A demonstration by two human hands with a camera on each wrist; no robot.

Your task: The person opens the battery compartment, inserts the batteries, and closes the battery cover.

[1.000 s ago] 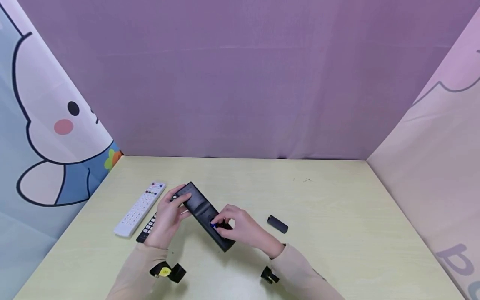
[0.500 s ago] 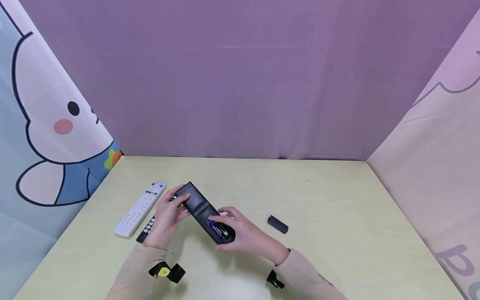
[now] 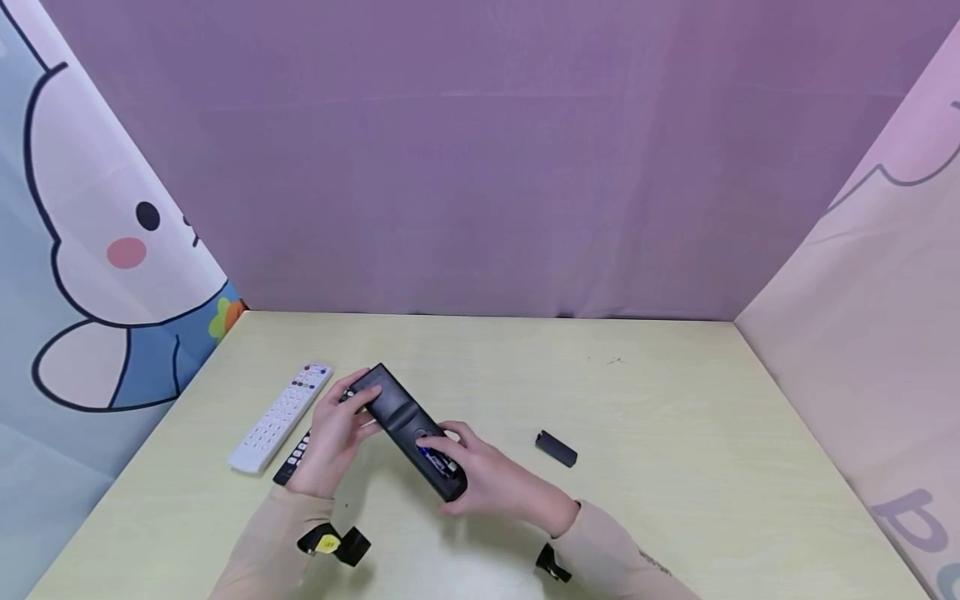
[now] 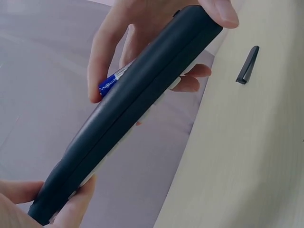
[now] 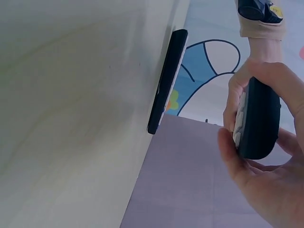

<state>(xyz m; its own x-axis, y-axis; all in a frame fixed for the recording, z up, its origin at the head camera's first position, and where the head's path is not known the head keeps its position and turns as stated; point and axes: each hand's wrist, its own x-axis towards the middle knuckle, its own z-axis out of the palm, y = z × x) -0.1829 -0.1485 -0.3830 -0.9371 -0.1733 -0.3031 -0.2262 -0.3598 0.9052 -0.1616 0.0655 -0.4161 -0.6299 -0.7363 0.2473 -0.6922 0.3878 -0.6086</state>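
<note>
A black remote control (image 3: 402,410) is held tilted above the table with its back up and its battery compartment uncovered. My left hand (image 3: 333,442) grips its far-left end, thumb on the back. Round the near end curls my right hand (image 3: 495,479), one finger reaching over the compartment onto a battery (image 3: 442,463). In the left wrist view that battery's blue end (image 4: 108,86) sticks up above the remote's edge, touching a fingertip. Seen from the right wrist, the remote's end (image 5: 261,121) sits between thumb and fingers. How deep the batteries lie is hard to tell.
A small black battery cover (image 3: 556,448) lies on the table (image 3: 660,467) to the right. At the left are a white remote (image 3: 281,419) and a second black remote (image 3: 294,461), partly hidden by my left hand. A purple curtain (image 3: 480,167) closes off the back.
My right hand has gone from pinching at the battery compartment to holding the remote's near end with a finger over the battery, and has dropped slightly. My left hand barely moved.
</note>
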